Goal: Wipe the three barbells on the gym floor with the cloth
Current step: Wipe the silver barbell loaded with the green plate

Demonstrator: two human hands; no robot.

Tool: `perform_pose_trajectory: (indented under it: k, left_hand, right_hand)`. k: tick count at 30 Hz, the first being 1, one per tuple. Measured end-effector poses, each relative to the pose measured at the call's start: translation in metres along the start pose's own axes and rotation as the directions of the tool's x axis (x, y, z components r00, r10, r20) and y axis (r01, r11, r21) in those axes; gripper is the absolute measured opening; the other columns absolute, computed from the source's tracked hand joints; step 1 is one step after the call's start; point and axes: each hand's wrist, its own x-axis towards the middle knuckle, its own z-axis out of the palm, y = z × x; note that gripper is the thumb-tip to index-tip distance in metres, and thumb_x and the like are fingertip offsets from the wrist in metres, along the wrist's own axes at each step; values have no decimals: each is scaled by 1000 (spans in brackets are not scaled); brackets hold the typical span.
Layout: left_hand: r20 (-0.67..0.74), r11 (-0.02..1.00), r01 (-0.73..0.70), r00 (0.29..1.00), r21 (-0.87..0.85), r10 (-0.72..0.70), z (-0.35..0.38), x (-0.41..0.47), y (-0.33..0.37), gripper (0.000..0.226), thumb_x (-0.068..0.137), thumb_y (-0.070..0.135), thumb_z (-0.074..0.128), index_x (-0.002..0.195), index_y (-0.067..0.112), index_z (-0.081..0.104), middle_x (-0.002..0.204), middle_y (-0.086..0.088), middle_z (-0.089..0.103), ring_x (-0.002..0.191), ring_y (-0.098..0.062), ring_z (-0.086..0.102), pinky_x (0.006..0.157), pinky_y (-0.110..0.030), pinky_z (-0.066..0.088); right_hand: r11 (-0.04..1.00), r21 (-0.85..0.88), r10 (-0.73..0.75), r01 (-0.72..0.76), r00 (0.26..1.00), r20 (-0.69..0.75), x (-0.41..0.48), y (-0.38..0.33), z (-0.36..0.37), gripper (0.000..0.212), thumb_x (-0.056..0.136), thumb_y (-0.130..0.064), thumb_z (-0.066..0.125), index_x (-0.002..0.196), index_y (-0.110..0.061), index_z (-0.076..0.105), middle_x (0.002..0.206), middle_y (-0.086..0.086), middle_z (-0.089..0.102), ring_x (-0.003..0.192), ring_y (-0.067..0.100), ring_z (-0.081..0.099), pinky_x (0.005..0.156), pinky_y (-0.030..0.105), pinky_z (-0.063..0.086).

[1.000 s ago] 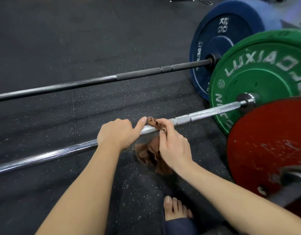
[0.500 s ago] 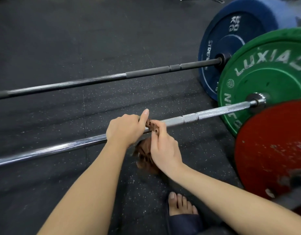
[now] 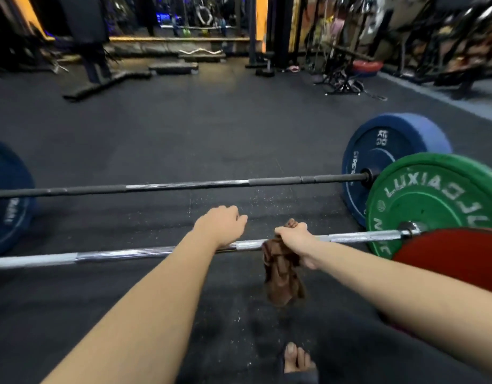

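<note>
Right hand (image 3: 294,239) clenched on the brown cloth (image 3: 281,275), folding it over the middle bar (image 3: 128,253) near the green plate (image 3: 433,206), probably to slide it along. Left hand (image 3: 221,225) over the bar, fingers curled, likely steadying it; grip unclear.

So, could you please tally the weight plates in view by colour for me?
Blue: 2, the right blue plate and the left blue plate
Green: 1, the green plate
Red: 1, the red plate
Total: 4
</note>
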Motion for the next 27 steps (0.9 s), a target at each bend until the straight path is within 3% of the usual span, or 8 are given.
perform_pose_trajectory:
  k: [4, 7, 10, 12, 17, 22, 25, 27]
  left_hand:
    - [386, 734, 360, 911, -576, -144, 24, -46, 29, 80, 95, 80, 26, 136, 16, 51, 111, -12, 63, 86, -31, 68, 76, -42, 52]
    - [610, 324, 560, 790, -762, 68, 48, -75, 37, 115, 68, 103, 30, 155, 29, 36, 144, -21, 52, 98, -44, 72, 75, -53, 56]
    - [481, -128, 541, 815, -831, 322, 54, -81, 53, 110, 68, 102, 37, 143, 24, 57, 133, -21, 65, 108, -50, 68, 85, -64, 55]
    - [392, -316, 452, 889, -834, 238, 49, -88, 67, 97, 72, 94, 49, 133, 21, 65, 121, -20, 72, 107, -47, 69, 90, -66, 55]
    - [263, -172, 242, 959, -955, -108, 74, -97, 54, 90, 68, 75, 77, 140, 30, 48, 115, -6, 74, 98, -28, 76, 86, -52, 62]
    - [214, 39, 215, 977, -976, -23, 88, -103, 38, 71, 71, 72, 79, 126, 29, 64, 97, 0, 75, 75, -11, 69, 62, -25, 54]
    - [165, -16, 167, 983, -986, 77, 100, -97, 34, 53, 82, 44, 83, 129, 23, 65, 111, -3, 77, 96, -19, 73, 70, -33, 54]
    - [153, 126, 140, 984, -982, 94, 103, -90, 30, 49, 80, 31, 88, 125, 22, 68, 112, 0, 77, 105, -17, 72, 76, -33, 56]
  right_hand:
    - [985, 171, -25, 9, 996, 91, -48, -32, -24, 77, 81, -25, 70, 140, -14, 22, 117, 16, 60, 94, 27, 71, 78, 41, 63]
    - [990, 71, -129, 123, 988, 84, -64, -35, -33, 72, 80, -23, 74, 133, -6, 28, 116, 14, 62, 90, 21, 70, 63, 29, 59]
    - [975, -61, -202, 215, 965, 165, -74, -34, -33, 67, 71, -31, 72, 129, -4, 51, 108, 12, 70, 90, 22, 72, 75, 37, 61]
    - [905, -292, -245, 309, 940, 237, -81, -33, -27, 44, 82, -40, 66, 118, -15, 63, 109, 6, 73, 99, 22, 71, 91, 45, 59]
    - [730, -580, -188, 361, 922, 337, -82, -16, -4, 36, 97, -54, 37, 114, -32, 60, 141, 10, 56, 119, 26, 55, 105, 40, 43]
    - [504, -659, -142, 559, 806, 575, -67, -7, -20, 51, 90, -26, 58, 141, -24, 53, 126, 3, 64, 114, 24, 60, 98, 34, 48]
    - [555, -600, -299, 575, 812, 501, -34, -1, -37, 29, 93, -26, 70, 120, -15, 69, 104, 3, 75, 96, 21, 72, 92, 36, 56]
    - [656, -501, -312, 564, 808, 500, -11, 15, -43, 18, 96, -23, 70, 102, -7, 72, 82, -1, 74, 75, 14, 71, 81, 36, 60]
